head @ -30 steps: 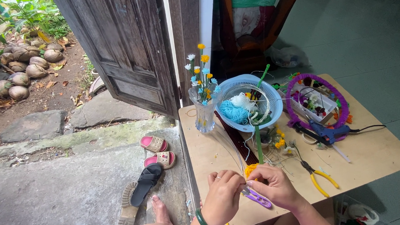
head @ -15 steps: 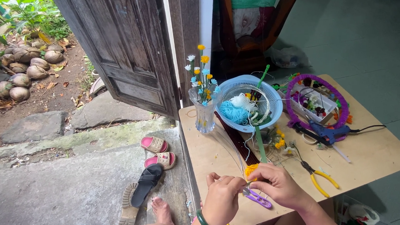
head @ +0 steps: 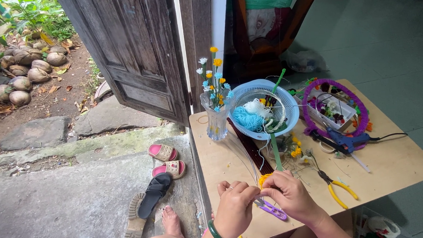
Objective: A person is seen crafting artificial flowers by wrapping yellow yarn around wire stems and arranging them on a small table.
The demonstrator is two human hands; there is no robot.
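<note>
1. Far left, outdoors: a heap of coconut husks (head: 21, 70) lies on bare earth, well apart from the work area. A dark wooden door (head: 132, 56) stands open above a concrete step.
2. On the step: a pair of pink sandals (head: 168, 160) and one black sandal (head: 148, 202). A bare foot (head: 171, 220) rests just beside the black one.
3. The wooden table (head: 404, 167) begins right of the step. At its left edge stands a glass vase (head: 216, 123) holding small yellow, white and blue handmade flowers.
4. Left hand (head: 234, 208): at the table's near edge, fingers curled and pinched together against the small yellow piece (head: 263, 179). A green bangle (head: 216, 233) sits on that wrist.
5. The yellow piece lies between both hands, at the table's front edge, partly hidden by the fingers.
6. Right hand (head: 293, 196): touching the left hand, fingertips closed on the same yellow piece. Purple snips (head: 271, 209) lie on the table beneath it; whether the hand touches them cannot be told.
7. Behind the hands: a blue basket (head: 289, 108) holding blue yarn and white material.
8. Further right: yellow-handled pliers (head: 337, 192), a blue glue gun (head: 348, 140), and a white tray (head: 350, 112) ringed with purple fuzzy wire.
</note>
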